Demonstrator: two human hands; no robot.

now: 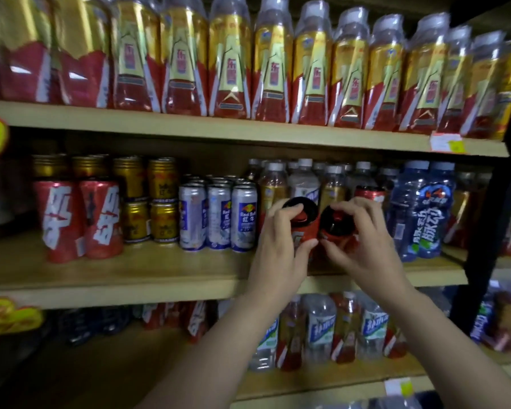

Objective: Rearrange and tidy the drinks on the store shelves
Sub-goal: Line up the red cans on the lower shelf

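Observation:
Two red cans with dark tops sit side by side at the front of the middle shelf [160, 278]. My left hand [281, 246] is closed around the left red can [304, 225]. My right hand [363, 243] grips the right red can [340, 228]. Both cans tilt toward me, so their tops show. A third red can [369, 193] stands right behind my right hand. My fingers hide most of each can's body.
To the left stand white Red Bull cans [219, 219], stacked gold cans [151, 199] and two tall red cans [80, 219]. Clear bottles [304, 181] and blue bottles [425, 211] fill the right. Wrapped red-gold bottles [230, 63] line the top shelf; a black post [490, 202] bounds the right.

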